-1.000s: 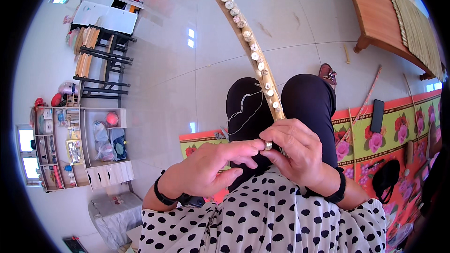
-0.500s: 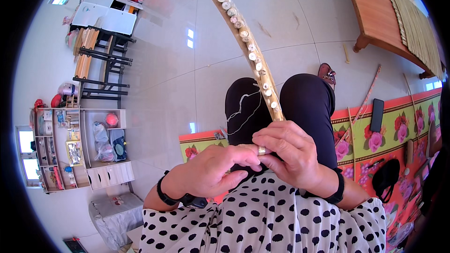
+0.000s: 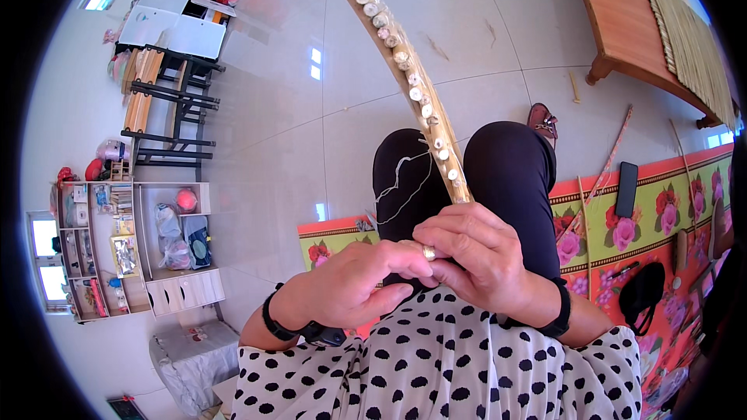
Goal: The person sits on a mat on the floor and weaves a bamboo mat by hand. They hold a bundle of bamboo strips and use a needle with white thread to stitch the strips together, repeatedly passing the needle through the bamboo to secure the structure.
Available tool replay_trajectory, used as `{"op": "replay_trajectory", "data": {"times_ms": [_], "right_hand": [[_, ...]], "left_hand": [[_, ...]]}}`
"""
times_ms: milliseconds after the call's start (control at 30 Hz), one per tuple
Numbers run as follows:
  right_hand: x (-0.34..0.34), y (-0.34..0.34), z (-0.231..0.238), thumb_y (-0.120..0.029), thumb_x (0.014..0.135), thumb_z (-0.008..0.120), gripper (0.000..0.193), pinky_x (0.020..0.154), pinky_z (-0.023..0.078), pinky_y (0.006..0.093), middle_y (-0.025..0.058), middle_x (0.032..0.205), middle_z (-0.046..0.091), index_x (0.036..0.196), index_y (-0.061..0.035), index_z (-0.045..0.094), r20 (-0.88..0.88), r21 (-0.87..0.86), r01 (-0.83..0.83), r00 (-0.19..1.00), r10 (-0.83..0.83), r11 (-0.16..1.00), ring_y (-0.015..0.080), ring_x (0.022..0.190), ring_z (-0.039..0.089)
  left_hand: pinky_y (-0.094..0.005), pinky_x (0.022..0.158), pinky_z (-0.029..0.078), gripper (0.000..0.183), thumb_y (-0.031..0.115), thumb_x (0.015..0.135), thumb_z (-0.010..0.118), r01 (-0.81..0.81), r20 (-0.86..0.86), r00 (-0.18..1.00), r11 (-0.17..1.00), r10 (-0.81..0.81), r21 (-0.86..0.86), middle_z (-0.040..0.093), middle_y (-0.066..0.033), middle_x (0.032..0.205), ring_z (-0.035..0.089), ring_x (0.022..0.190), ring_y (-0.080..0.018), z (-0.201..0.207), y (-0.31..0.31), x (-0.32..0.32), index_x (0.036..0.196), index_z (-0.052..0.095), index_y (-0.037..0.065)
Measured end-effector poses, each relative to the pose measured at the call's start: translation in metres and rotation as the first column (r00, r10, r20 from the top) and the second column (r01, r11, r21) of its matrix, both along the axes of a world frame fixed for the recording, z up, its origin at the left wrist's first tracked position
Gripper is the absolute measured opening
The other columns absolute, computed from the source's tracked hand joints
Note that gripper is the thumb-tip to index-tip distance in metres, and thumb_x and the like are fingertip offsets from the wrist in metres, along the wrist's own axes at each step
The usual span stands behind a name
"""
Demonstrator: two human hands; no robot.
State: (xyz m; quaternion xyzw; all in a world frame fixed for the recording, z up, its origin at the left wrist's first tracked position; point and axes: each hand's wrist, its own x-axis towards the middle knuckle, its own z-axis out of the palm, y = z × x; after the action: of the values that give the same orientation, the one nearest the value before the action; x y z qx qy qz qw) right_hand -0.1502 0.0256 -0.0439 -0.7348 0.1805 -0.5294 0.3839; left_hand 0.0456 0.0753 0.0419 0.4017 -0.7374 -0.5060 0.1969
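Ring (image 3: 429, 252) shifted left, touching the right hand (image 3: 481, 255).

Small ring (image 3: 429, 252) near pale studded strip (image 3: 411, 70)

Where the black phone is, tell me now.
In the head view, the black phone lies at the right on the flowered cloth, past the person's right knee, between two thin sticks.

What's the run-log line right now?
left hand: touching right hand | metal ring: where hands meet | bound stalk strip: between knees
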Motion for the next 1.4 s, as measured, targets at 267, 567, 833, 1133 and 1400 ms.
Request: {"op": "replay_trajectory", "data": {"times_ms": [267, 567, 833, 1133, 1400], "right_hand": [[-0.009, -0.005, 0.003, -0.008, 0.077, 0.076, 0.035, 0.071, 0.056, 0.0361, 0.016, 0.102, 0.067, 0.11, 0.0021, 0.066, 0.03, 0.037, 0.087, 0.996, -0.088, 0.996, 0.0302, 0.084, 0.067], [-0.018, -0.005, -0.003, 0.011, 0.08, 0.064, 0.022, 0.065, 0.053, 0.0274, 0.0151, 0.09, 0.068, 0.1, 0.0028, 0.067, -0.028, 0.124, 0.321, 0.947, -0.32, 0.939, 0.0226, 0.072, 0.066], [-0.019, -0.003, -0.002, 0.012, 0.079, 0.066, 0.022, 0.064, 0.053, 0.0273, 0.0143, 0.088, 0.068, 0.098, 0.0007, 0.068, -0.026, 0.121, 0.283, 0.959, -0.282, 0.952, 0.0231, 0.071, 0.066], [-0.021, 0.001, 0.0, 0.011, 0.079, 0.064, 0.021, 0.064, 0.052, 0.0273, 0.0146, 0.089, 0.068, 0.098, 0.0011, 0.068, 0.005, 0.106, 0.239, 0.97, -0.241, 0.965, 0.0233, 0.072, 0.067], [-0.017, 0.004, -0.003, 0.003, 0.079, 0.069, 0.023, 0.063, 0.053, 0.0297, 0.0145, 0.091, 0.068, 0.101, 0.0012, 0.068, -0.004, 0.096, 0.233, 0.972, -0.234, 0.968, 0.0248, 0.072, 0.066]], "left_hand": [[-0.0386, 0.084, 0.055, 0.042, -0.009, 0.089, 0.052, -0.136, -0.346, 0.916, 0.969, 0.203, 0.207, 0.058, -0.0258, 0.126, 0.069, 0.101, -0.0298, -0.009, 0.007, 0.002, 0.125, 0.036, 0.006], [-0.0325, 0.06, 0.043, 0.034, 0.009, 0.096, 0.048, 0.05, -0.783, 0.185, 0.79, 0.594, 0.612, 0.054, -0.0096, 0.095, 0.049, 0.057, -0.0164, -0.015, -0.003, 0.028, 0.129, 0.043, 0.014], [-0.0311, 0.052, 0.037, 0.027, 0.009, 0.095, 0.051, 0.129, -0.821, 0.117, 0.812, 0.558, 0.57, 0.051, -0.0045, 0.084, 0.041, 0.048, -0.0123, -0.019, -0.002, 0.028, 0.121, 0.043, 0.013], [-0.033, 0.062, 0.044, 0.04, 0.021, 0.099, 0.049, 0.063, -0.844, 0.234, 0.859, 0.483, 0.509, 0.051, -0.017, 0.124, 0.056, 0.063, -0.018, -0.022, 0.003, 0.028, 0.137, 0.038, 0.016], [-0.0391, 0.084, 0.053, 0.062, 0.044, 0.101, 0.045, 0.057, -0.87, 0.263, 0.894, 0.416, 0.445, -0.001, -0.0265, 0.161, 0.068, 0.098, -0.0334, -0.02, 0.005, 0.015, 0.151, 0.026, 0.014]]}}
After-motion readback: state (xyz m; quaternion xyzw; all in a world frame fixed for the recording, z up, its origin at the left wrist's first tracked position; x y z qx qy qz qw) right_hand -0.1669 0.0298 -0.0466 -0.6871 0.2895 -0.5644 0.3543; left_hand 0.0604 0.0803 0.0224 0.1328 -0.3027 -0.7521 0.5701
